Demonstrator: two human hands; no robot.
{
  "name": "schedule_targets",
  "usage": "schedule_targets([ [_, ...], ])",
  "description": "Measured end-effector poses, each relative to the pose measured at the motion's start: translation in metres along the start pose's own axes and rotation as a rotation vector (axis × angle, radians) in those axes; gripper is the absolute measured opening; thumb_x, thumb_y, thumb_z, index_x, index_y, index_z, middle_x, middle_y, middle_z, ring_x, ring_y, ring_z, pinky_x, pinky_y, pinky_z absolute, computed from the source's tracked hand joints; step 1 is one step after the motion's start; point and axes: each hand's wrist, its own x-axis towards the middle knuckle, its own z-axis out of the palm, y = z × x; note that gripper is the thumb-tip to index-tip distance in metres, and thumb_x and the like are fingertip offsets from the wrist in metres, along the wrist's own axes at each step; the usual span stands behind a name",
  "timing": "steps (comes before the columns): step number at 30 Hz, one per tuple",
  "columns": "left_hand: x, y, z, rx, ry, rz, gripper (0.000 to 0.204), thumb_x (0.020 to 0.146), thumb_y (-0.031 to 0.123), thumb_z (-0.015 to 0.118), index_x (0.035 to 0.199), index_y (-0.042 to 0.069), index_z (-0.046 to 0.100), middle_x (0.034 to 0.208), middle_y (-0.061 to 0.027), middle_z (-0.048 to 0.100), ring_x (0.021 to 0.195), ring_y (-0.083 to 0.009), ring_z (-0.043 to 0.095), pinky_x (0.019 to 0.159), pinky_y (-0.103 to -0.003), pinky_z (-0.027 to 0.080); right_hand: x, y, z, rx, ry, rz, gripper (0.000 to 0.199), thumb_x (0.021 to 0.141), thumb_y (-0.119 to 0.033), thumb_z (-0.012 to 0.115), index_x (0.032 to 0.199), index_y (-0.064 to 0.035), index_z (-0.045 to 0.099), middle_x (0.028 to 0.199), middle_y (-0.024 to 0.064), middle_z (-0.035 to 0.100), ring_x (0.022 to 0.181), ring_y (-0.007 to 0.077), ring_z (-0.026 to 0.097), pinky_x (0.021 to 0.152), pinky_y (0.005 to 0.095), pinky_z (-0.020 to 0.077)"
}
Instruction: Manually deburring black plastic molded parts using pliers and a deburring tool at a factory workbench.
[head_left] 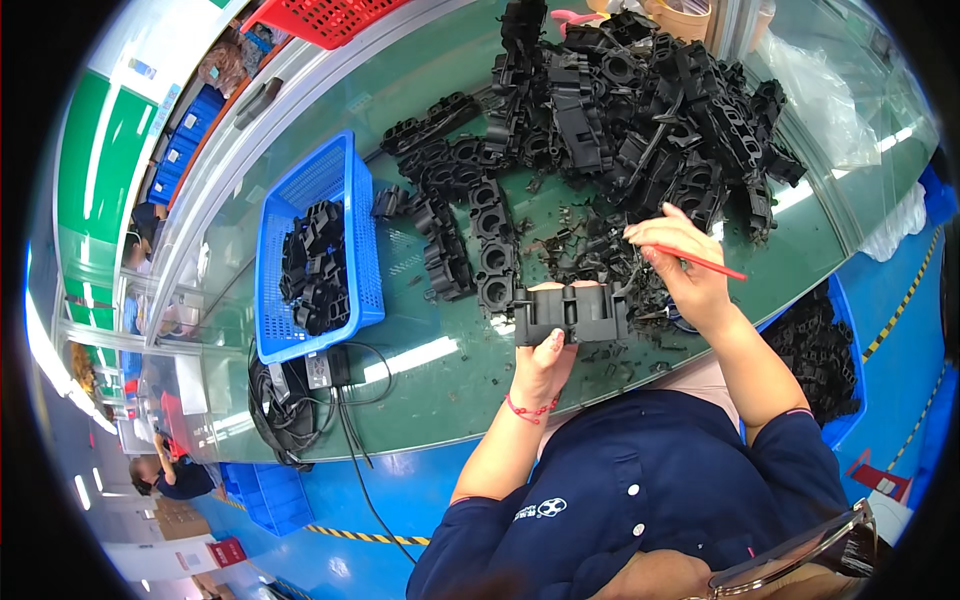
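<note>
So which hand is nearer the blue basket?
Left. The left hand, holding a black plastic part, sits right of the blue basket; the right hand is farther right.

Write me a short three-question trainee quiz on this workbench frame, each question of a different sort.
1. True or false: the left hand holds the black moulded plastic part with round sockets above the green glass-topped table.
2. What does the right hand grip? A) thin red-handled tool B) scissors C) brush
3. Fill in: the blue perforated plastic basket lies to the person's ____ of the held part.

Key
1. True.
2. A: the thin red-handled tool.
3. Left; it holds more black parts.
</note>
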Motion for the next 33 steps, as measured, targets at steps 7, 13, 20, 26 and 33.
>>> schedule_targets([
  [7, -0.002, 0.001, -0.008, -0.195, 0.034, -0.031, 0.056, 0.078, 0.024, 0.069, 0.125, 0.01, 0.042, 0.13, -0.0193, 0.047, 0.114, -0.0288, 0.052, 0.094, -0.041, 0.046, -0.011, -0.001, 0.006, 0.76, -0.093, 0.254, 0.021, 0.09, -0.02, 0.059, 0.097, -0.0012, 0.066, 0.102, 0.0114, 0.063, 0.1, 0.0228, 0.059, 0.094, 0.0343, 0.0403],
  [13, -0.005, -0.001, -0.006, -0.247, 0.04, -0.099, 0.058, 0.077, 0.025, 0.069, 0.128, 0.012, 0.043, 0.129, -0.0182, 0.049, 0.116, -0.0275, 0.051, 0.094, -0.041, 0.045, -0.01, -0.01, 0.008, 0.724, -0.342, 0.165, 0.018, 0.085, -0.017, 0.063, 0.095, -0.0029, 0.068, 0.121, 0.0181, 0.057, 0.124, 0.0337, 0.045, 0.103, 0.0464, 0.0331],
  [20, -0.005, -0.007, -0.005, -0.388, 0.056, -0.186, 0.058, 0.083, 0.035, 0.06, 0.128, 0.002, 0.043, 0.125, -0.0186, 0.052, 0.11, -0.0343, 0.056, 0.084, -0.038, 0.055, -0.007, -0.019, 0.008, 0.359, -0.228, -0.143, 0.015, 0.078, -0.003, 0.064, 0.093, -0.0016, 0.066, 0.102, 0.0149, 0.067, 0.101, 0.0326, 0.063, 0.086, 0.0393, 0.0512],
  [26, -0.006, -0.01, 0.007, -0.62, 0.071, -0.219, 0.059, 0.085, 0.037, 0.056, 0.127, -0.002, 0.044, 0.121, -0.0219, 0.054, 0.109, -0.0403, 0.055, 0.074, -0.037, 0.059, -0.011, -0.006, 0.011, -0.028, -0.02, -0.486, 0.022, 0.073, -0.002, 0.065, 0.095, -0.0011, 0.063, 0.097, 0.0142, 0.067, 0.093, 0.0291, 0.065, 0.083, 0.0387, 0.0511],
  [33, -0.01, 0.004, -0.001, -0.398, 0.037, -0.08, 0.061, 0.082, 0.036, 0.059, 0.128, 0.0, 0.043, 0.124, -0.0218, 0.052, 0.112, -0.0429, 0.052, 0.094, -0.047, 0.048, -0.014, -0.013, 0.003, 0.251, -0.062, 0.187, 0.009, 0.085, -0.004, 0.059, 0.092, -0.0008, 0.064, 0.091, 0.0123, 0.064, 0.083, 0.0203, 0.062, 0.076, 0.0343, 0.0495],
])
